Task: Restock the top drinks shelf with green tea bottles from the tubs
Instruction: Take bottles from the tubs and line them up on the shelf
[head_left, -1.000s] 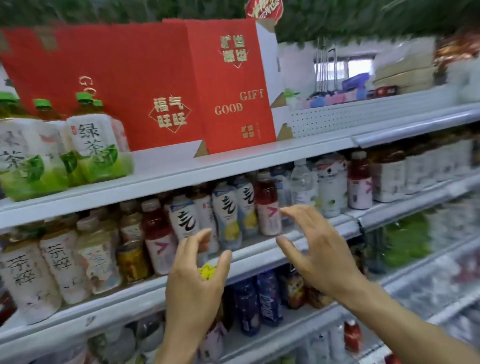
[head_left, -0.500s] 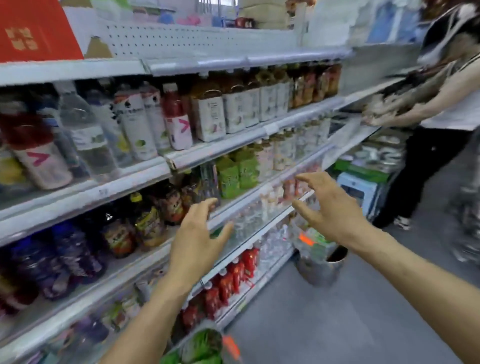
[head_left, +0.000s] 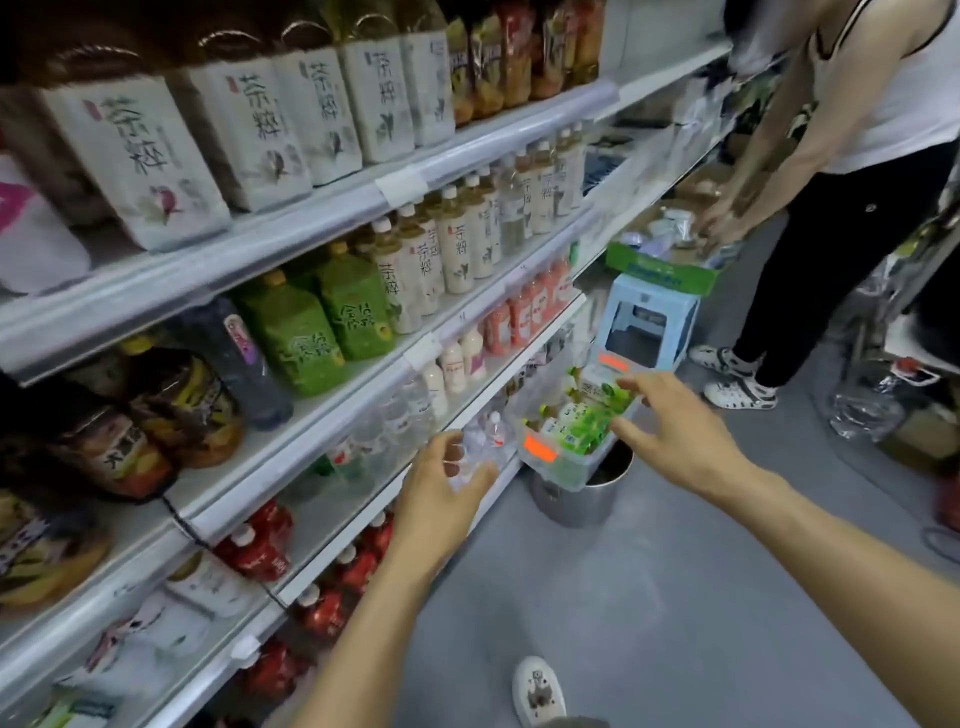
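The green tea bottles (head_left: 576, 423) lie packed in a clear plastic tub (head_left: 563, 467) that sits on top of a metal pot (head_left: 582, 496) on the grey floor (head_left: 649, 597), just beside the lowest shelf of the drinks rack (head_left: 363, 379). Their labels are white with bright green leaf patches, and small green caps show between them; orange stickers mark the tub's near corner and its far end. The right hand (head_left: 675, 431) hangs over the tub with fingers spread wide and slightly bent, fingertips just above the bottles, holding nothing. The left hand (head_left: 441, 488) is out in front of the rack's lower shelf edge, near the tub's left corner, fingers loosely parted and also holding nothing. Behind the tub stands a pale blue plastic stool (head_left: 644, 325) carrying a green cardboard box (head_left: 667, 270). A second person (head_left: 852, 197) in a white top and black trousers bends over that box with both hands in it. The rack's shelves hold white-labelled tea bottles, green-wrapped bottles, water and red drinks.
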